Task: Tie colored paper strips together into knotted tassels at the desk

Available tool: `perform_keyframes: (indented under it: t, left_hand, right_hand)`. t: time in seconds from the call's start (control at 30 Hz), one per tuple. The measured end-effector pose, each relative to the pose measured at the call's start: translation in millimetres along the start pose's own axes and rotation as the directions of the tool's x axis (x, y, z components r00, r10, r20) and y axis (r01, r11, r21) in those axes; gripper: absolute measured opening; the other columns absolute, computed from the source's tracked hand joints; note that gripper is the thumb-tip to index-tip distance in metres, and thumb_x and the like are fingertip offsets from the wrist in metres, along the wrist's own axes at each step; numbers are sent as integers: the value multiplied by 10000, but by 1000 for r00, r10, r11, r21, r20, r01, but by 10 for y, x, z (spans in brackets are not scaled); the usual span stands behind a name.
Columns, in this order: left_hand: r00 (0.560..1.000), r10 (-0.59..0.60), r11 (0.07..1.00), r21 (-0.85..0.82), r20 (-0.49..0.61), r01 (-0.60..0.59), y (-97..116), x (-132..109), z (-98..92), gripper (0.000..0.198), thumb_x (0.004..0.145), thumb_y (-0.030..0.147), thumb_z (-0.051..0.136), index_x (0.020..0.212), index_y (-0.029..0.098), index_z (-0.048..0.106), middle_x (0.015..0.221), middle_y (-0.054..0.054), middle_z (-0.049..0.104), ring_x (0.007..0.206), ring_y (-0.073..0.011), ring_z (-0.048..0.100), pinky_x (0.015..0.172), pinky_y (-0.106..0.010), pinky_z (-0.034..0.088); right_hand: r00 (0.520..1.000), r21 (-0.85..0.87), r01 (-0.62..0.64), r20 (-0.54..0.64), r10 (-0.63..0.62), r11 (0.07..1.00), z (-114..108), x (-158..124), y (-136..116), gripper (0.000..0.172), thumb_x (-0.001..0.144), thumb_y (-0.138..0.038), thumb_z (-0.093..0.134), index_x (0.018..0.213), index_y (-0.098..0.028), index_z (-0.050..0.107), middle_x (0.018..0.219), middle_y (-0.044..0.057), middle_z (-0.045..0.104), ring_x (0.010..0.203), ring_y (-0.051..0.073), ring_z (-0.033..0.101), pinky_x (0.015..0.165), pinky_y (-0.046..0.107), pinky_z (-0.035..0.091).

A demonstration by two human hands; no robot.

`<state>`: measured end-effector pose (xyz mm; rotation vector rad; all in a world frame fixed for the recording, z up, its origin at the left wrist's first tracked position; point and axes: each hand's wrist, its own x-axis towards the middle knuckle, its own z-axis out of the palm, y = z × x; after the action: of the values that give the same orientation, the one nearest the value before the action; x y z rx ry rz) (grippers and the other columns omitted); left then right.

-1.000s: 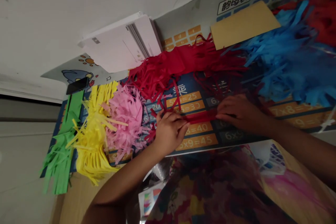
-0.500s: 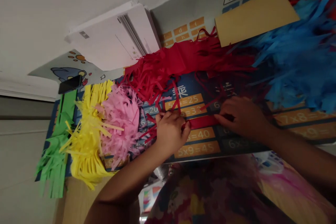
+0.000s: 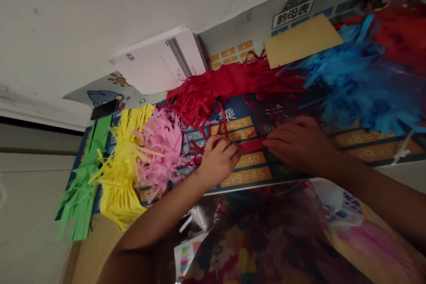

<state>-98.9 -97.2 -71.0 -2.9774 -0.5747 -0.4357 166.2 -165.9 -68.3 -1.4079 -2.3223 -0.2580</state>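
Note:
My left hand (image 3: 218, 162) and my right hand (image 3: 301, 144) hold a narrow red paper strip (image 3: 252, 145) between them, on a blue multiplication chart (image 3: 241, 113). The strip's ends are hidden under my fingers. A red paper fringe (image 3: 213, 91) lies just above my hands. Near my left hand sits a pink paper fringe (image 3: 161, 148), with a yellow fringe (image 3: 121, 177) and a green fringe (image 3: 83, 182) beyond it. A blue fringe (image 3: 353, 84) lies beyond my right hand.
A tan paper sheet (image 3: 301, 40) and a white vented unit (image 3: 163, 62) sit beyond the chart. A black phone (image 3: 104, 109) lies at its corner. A patterned cloth (image 3: 266, 235) and a clear plastic bundle (image 3: 199, 217) lie below the chart's edge.
My right hand has slid toward my left, shortening the visible length of red strip. The camera view has shifted slightly.

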Motion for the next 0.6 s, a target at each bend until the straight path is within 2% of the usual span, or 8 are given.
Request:
perform_keyframes:
  t: [0.07,0.13,0.2,0.3,0.4,0.5,0.6]
  left_hand:
    - [997,-8,1000,6,77,7,39,38,-61,184,959,253,563,1068,244,712,916,-47,734,955,-253,583,1040,-539,318]
    - [991,-31,1000,6,128,30,73,98,-100,230,946,325,556,1052,211,725,863,-76,724,930,-283,578,1045,-602,301]
    - [988,-52,999,15,144,51,93,156,-108,236,910,349,579,1005,201,736,852,-87,724,913,-297,578,1046,-642,282]
    - [989,-91,996,36,117,88,97,193,-74,188,864,321,613,949,207,737,853,-82,731,911,-303,589,1031,-656,280]
    - [993,-111,993,42,40,109,84,166,-18,156,888,279,596,920,214,735,841,-64,738,900,-282,613,1019,-633,297]
    - [993,-115,992,49,-36,116,72,98,28,180,937,260,572,878,225,738,815,-43,748,864,-241,628,1044,-615,291]
    - [991,-104,992,59,-89,110,70,8,60,180,963,225,571,903,262,736,813,-8,761,879,-216,631,1080,-605,269]
  right_hand:
    - [977,18,190,91,-191,982,14,27,-32,144,960,-174,563,971,-203,704,970,44,750,891,213,620,854,426,316]
    - [962,-10,242,133,-239,970,77,52,-6,179,964,-151,539,903,-180,705,914,52,745,828,204,605,840,422,307]
    - [960,-21,238,156,-232,971,139,79,52,224,971,-145,519,840,-176,698,865,52,733,783,194,586,845,425,294]
    - [973,7,162,166,-161,987,159,138,78,231,956,-181,544,771,-185,684,801,42,716,755,187,561,834,425,278]
    - [987,-11,79,141,-77,997,115,199,-67,133,924,-266,603,856,-194,692,872,48,723,835,224,561,822,429,279]
    - [988,-88,127,103,-118,988,93,213,-265,141,963,-239,552,941,-201,686,947,52,716,927,249,551,840,429,297]
    - [983,-128,172,86,-162,977,113,120,-290,260,987,-114,472,906,-223,693,923,27,723,912,225,555,846,408,310]
